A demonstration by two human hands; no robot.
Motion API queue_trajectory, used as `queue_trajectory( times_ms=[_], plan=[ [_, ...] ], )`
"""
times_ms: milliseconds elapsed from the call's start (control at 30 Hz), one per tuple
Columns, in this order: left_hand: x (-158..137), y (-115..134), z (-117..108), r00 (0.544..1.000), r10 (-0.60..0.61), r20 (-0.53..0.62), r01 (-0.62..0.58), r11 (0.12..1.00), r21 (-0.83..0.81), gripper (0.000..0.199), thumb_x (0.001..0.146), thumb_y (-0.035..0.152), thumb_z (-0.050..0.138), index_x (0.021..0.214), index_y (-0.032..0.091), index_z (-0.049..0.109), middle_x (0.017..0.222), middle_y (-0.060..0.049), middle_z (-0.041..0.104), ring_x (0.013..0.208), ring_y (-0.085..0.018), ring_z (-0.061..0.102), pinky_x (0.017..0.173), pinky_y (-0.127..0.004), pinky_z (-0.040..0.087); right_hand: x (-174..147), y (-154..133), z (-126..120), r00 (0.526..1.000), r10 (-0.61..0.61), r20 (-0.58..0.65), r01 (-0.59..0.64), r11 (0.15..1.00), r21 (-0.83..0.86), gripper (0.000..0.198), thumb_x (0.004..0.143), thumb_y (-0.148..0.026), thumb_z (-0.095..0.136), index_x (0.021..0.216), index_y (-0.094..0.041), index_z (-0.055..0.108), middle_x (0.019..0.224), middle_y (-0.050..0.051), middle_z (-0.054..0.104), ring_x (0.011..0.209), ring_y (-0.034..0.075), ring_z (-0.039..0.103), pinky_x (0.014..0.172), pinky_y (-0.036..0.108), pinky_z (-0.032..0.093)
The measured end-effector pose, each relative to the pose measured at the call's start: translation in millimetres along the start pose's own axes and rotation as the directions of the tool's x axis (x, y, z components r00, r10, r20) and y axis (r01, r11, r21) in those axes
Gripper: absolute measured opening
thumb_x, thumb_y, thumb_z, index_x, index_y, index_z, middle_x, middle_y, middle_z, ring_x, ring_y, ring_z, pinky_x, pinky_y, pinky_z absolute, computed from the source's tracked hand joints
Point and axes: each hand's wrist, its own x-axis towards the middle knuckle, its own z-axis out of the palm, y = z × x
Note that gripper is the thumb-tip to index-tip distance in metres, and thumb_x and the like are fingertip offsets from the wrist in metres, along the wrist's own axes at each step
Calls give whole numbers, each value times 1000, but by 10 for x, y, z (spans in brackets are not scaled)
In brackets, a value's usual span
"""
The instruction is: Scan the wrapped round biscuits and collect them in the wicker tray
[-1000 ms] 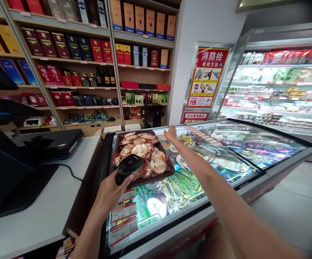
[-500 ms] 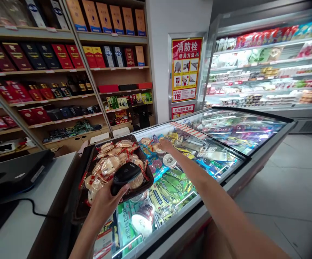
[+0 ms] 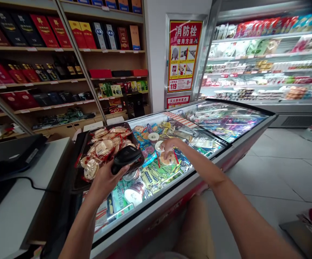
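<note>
A black handheld barcode scanner (image 3: 129,157) is gripped in my left hand (image 3: 106,180), its head over the near right part of a dark tray (image 3: 80,184). Heaped in that tray are several round, flat crackers (image 3: 103,147) in clear wrappers with red edges. My right hand (image 3: 169,144) is closed at the fingertips on one such wrapped cracker (image 3: 167,158), over the freezer's glass top. Part of the fingers is hidden by the hand itself.
Under the glass of the chest freezer (image 3: 156,205) lie ice-cream packs and tubs. A counter (image 3: 45,169) with a black device (image 3: 12,154) and cable stands at left. Shelves of boxed goods rise behind; a lit chiller (image 3: 264,68) is at back right.
My right hand has come back toward me with the wrapped cracker, which now shows more fully. My left hand still holds the scanner by the tray. The view has tilted down.
</note>
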Motion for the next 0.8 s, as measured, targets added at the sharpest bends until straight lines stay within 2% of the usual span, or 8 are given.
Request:
queue_trajectory(
  times_ms=[67, 133, 233, 300, 400, 500, 567, 800],
  plan=[
    [-67, 13, -43, 1000, -2, -24, 2, 1000, -10, 55, 78, 69, 53, 89, 17, 68, 57, 0, 65, 56, -20, 60, 50, -25, 40, -141, 24, 33, 991, -36, 130, 29, 998, 52, 48, 40, -35, 91, 80, -15, 72, 73, -1, 66, 66, 14, 57, 59, 22, 41],
    [-124, 20, -74, 999, -6, -40, 5, 1000, -20, 55, 78, 70, 53, 88, 17, 68, 57, 0, 64, 57, -20, 60, 50, -25, 40, -286, 64, 54, 987, -70, 142, 56, 993, 106, 41, 47, -36, 88, 78, -16, 70, 72, -2, 64, 63, 12, 54, 56, 21, 39],
    [-187, 33, -93, 999, -3, -47, 3, 1000, -11, 55, 78, 69, 54, 88, 16, 69, 56, 0, 64, 56, -19, 58, 50, -25, 39, -509, 94, 91, 993, -105, -55, 118, 923, 365, 38, 62, -48, 81, 80, -19, 66, 69, -2, 63, 59, 11, 53, 52, 20, 38],
    [-211, 58, -88, 998, 8, -57, -8, 1000, 2, 57, 78, 69, 53, 92, 16, 69, 57, -1, 65, 57, -20, 58, 51, -25, 39, -658, 62, 136, 979, -51, -198, 159, 795, 586, 42, 68, -54, 76, 88, -19, 64, 68, -1, 64, 57, 12, 56, 50, 21, 41],
    [-219, 129, -52, 996, 36, -79, -35, 999, 11, 59, 79, 69, 51, 95, 16, 70, 64, -2, 68, 62, -21, 60, 53, -26, 39, -866, -65, 234, 957, 71, -282, 180, 617, 766, 47, 69, -54, 78, 93, -18, 61, 64, 1, 65, 56, 13, 60, 52, 23, 48],
    [-202, 214, 23, 995, 60, -76, -59, 998, 20, 57, 80, 68, 51, 95, 16, 69, 68, -3, 69, 64, -22, 62, 54, -26, 39, -1035, -225, 337, 940, 123, -319, 221, 493, 841, 46, 67, -52, 81, 87, -18, 58, 59, 1, 63, 54, 13, 60, 51, 23, 50],
    [-189, 257, 83, 996, 73, -53, -72, 997, 23, 56, 80, 67, 51, 93, 16, 68, 65, -2, 68, 63, -22, 63, 55, -27, 38, -1116, -317, 391, 929, 138, -342, 248, 453, 856, 45, 67, -52, 82, 84, -17, 58, 56, 1, 62, 52, 13, 61, 48, 22, 49],
    [-232, 222, 137, 998, 67, -6, -67, 998, -13, 55, 80, 69, 52, 94, 17, 67, 64, -3, 69, 68, -26, 67, 59, -28, 41, -1169, -582, 429, 907, 96, -409, 327, 450, 831, 46, 69, -53, 81, 88, -18, 60, 60, -2, 61, 50, 11, 58, 41, 19, 43]
  ],
)
